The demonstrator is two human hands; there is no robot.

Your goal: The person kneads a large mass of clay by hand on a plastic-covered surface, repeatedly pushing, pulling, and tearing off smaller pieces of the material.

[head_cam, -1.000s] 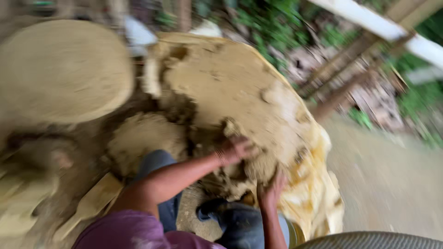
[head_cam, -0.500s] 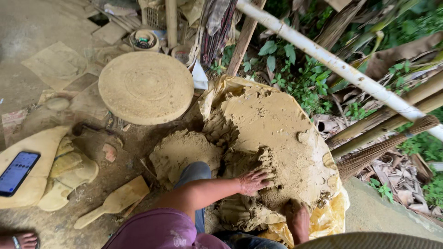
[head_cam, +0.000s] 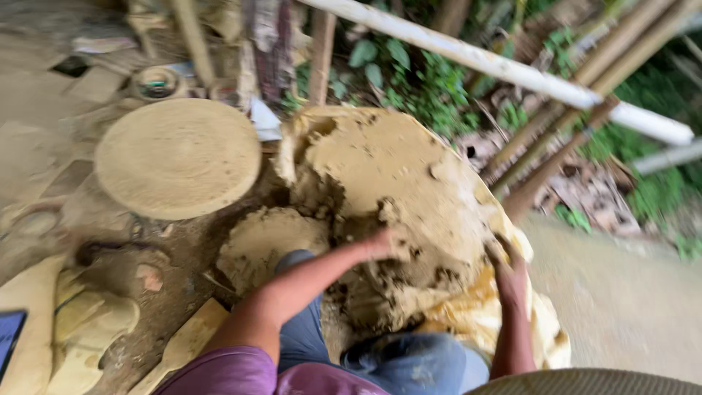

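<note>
Head view, looking down: a person is sitting on the ground before a big mound of tan clay point(head_cam: 395, 183) that is lying on a yellowish sheet point(head_cam: 497, 322).

Left hand point(head_cam: 384, 245): pressing into the near face of the mound, just above a darker, torn patch. Fingers are sinking into the clay and are blurred, so I cannot tell how far they are closed or whether they are gripping a lump.

Right hand point(head_cam: 504, 267): lying against the mound's right edge, fingers spread and fairly open, palm against the clay where it is meeting the sheet. Nothing is showing as lifted free in it.

Surroundings: a smaller flattened lump of clay point(head_cam: 270, 238) is sitting just left of the mound, near the person's knee. A round flat disc point(head_cam: 178, 157), the same tan colour, is lying well to the left. A wooden paddle point(head_cam: 186, 344) is resting on the ground near the lower left. A pale pole point(head_cam: 504, 66) is crossing diagonally above the mound, with green plants point(head_cam: 409, 80) behind it.
</note>
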